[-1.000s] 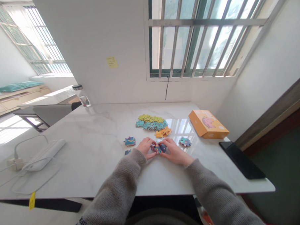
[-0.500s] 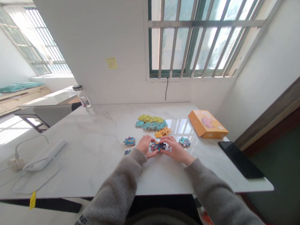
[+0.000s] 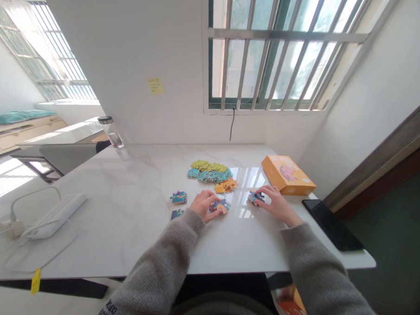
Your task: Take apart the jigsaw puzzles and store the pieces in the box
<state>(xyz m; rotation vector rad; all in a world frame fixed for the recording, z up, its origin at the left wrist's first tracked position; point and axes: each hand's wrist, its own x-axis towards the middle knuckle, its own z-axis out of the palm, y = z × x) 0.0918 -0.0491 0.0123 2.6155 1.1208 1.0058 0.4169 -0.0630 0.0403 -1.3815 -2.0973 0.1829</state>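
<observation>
My left hand (image 3: pixel 204 206) is closed with fingers and thumb on a small stack of colourful jigsaw puzzle pieces (image 3: pixel 223 206) near the table's middle. Off to the right, my right hand (image 3: pixel 277 204) pinches a dark blue puzzle piece (image 3: pixel 258 196) right over another small pile, which it largely covers. Left of my left hand lie a stack of blue puzzle pieces (image 3: pixel 179 198) and, nearer me, a dark blue piece (image 3: pixel 176 214) partly hidden by my sleeve. Beyond my hands are piles of yellow-green pieces (image 3: pixel 208 166), teal pieces (image 3: pixel 211 176) and orange pieces (image 3: pixel 226 185).
An orange box (image 3: pixel 289 175) with a pink picture stands at the right, and a black tablet-like slab (image 3: pixel 331 224) lies near the right edge. On the left are a white power strip (image 3: pixel 59 215) with cables and a clear bottle (image 3: pixel 113 134) at the far edge.
My right hand has moved right, away from my left hand, carrying a dark puzzle piece to the right-hand pile. My left hand stays on its stack, whose top now shows an orange-and-blue piece.
</observation>
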